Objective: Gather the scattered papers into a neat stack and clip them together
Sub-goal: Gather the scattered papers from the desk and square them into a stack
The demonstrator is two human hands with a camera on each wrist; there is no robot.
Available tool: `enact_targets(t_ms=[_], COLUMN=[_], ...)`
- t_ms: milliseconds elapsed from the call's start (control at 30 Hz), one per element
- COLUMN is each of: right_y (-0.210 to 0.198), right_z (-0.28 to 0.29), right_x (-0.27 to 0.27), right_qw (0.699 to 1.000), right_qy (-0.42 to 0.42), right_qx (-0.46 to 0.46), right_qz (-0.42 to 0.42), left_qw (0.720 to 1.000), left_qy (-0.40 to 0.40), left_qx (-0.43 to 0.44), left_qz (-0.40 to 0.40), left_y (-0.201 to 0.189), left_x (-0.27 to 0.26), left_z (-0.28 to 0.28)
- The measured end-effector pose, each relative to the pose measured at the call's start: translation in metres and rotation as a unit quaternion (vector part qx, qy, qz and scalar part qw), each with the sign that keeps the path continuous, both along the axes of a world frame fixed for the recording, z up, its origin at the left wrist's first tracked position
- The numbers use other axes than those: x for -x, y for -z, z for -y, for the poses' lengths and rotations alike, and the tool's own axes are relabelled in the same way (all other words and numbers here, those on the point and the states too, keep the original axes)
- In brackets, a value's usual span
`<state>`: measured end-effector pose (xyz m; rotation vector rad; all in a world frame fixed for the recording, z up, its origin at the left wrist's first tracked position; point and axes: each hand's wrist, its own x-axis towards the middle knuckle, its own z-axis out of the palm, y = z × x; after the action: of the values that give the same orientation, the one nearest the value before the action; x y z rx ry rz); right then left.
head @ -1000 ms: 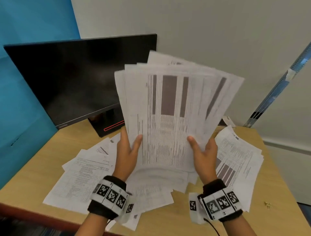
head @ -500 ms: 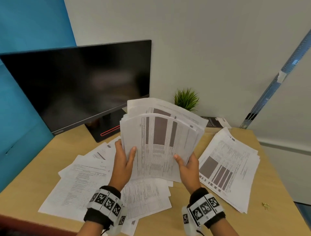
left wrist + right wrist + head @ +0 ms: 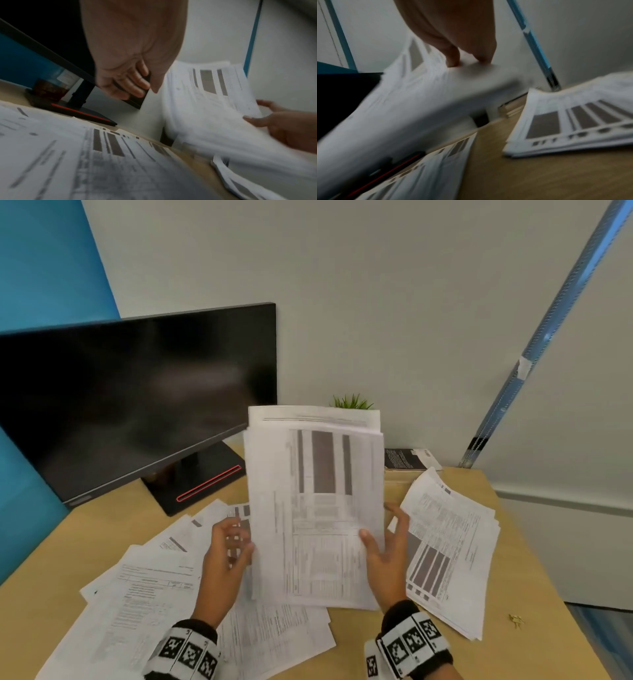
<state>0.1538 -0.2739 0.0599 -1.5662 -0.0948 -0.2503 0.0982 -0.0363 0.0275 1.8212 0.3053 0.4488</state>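
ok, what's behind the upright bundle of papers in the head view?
Behind the upright bundle, green plant tips show above its top edge, and a dark booklet lies to its right. The plant's pot and the desk directly behind are covered.

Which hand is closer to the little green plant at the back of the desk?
Right. The right hand sits on the near-right edge of the held stack, below the plant peeking over the stack's top. The left hand is at the stack's left edge, farther off.
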Motion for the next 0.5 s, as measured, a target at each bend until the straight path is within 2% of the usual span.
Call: enact_targets(t_ms=[67,133,200,267,333,367,433,467,500], right_y=[0.0,0.002,0.013,0.029,0.049,0.056,0.06,0.057,0.053], right_z=[0.027,0.056,0.085,0.112,0.132,0.139,0.141,0.138,0.132], right_x=[-0.006,-0.011,-0.016,-0.022,-0.032,-0.035,-0.035,-0.034,-0.034], right_qw=[0.998,0.988,0.971,0.948,0.912,0.882,0.779,0.72,0.678], right_qy=[0.068,0.148,0.215,0.253,0.245,0.214,0.122,0.099,0.089], right_qx=[-0.002,0.033,0.108,0.186,0.284,0.339,0.462,0.517,0.565], right_qz=[0.014,0.022,0.002,-0.055,-0.168,-0.249,-0.407,-0.451,-0.462], left_qw=[0.996,0.975,0.95,0.941,0.937,0.937,0.929,0.919,0.903], left_qy=[-0.057,-0.103,-0.126,-0.122,-0.114,-0.108,-0.118,-0.139,-0.175], left_qx=[-0.045,-0.112,-0.119,-0.124,-0.124,-0.122,-0.124,-0.129,-0.137], left_qz=[-0.048,-0.163,-0.258,-0.291,-0.305,-0.31,-0.327,-0.346,-0.368], left_y=[0.014,0.032,0.045,0.05,0.056,0.057,0.057,0.054,0.048], left_x=[0.008,0.018,0.029,0.037,0.044,0.047,0.054,0.056,0.058], left_z=[-0.011,-0.021,-0.027,-0.03,-0.033,-0.036,-0.038,-0.04,-0.04])
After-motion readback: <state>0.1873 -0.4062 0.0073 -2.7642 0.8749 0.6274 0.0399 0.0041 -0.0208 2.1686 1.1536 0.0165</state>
